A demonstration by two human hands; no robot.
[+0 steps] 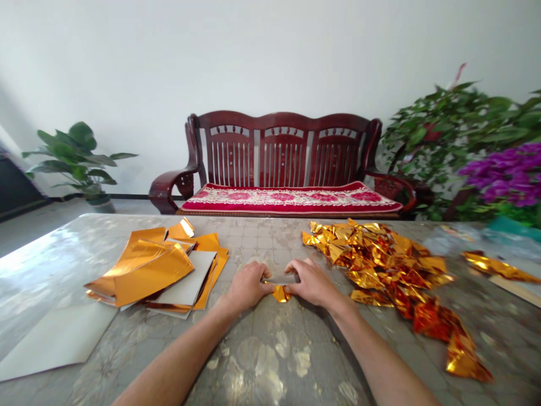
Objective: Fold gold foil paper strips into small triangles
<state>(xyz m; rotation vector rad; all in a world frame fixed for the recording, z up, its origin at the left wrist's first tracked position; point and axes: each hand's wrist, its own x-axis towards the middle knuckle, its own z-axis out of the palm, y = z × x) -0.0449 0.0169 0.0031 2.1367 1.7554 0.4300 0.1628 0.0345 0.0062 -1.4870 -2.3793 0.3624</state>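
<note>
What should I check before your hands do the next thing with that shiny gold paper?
1. Left hand and right hand both on the gold foil strip: ok.
2. Strip's edges lined up: cannot tell, fingers hide them.
3. Stack of gold sheets apart from the left hand: ok.
4. Crumpled gold foil pile neatly gathered: not ok, it sprawls loosely.
5. That pile apart from the right hand: cannot tell, it lies very close.

The bare left forearm (181, 349) and right forearm (380, 355) rise from the bottom edge of the view and converge toward the middle of the worktop (262, 242). The left hand (248, 286) and right hand (310, 282) sit side by side, backs up, fingers curled downward, fingertips nearly meeting, wrists slightly bent.
</note>
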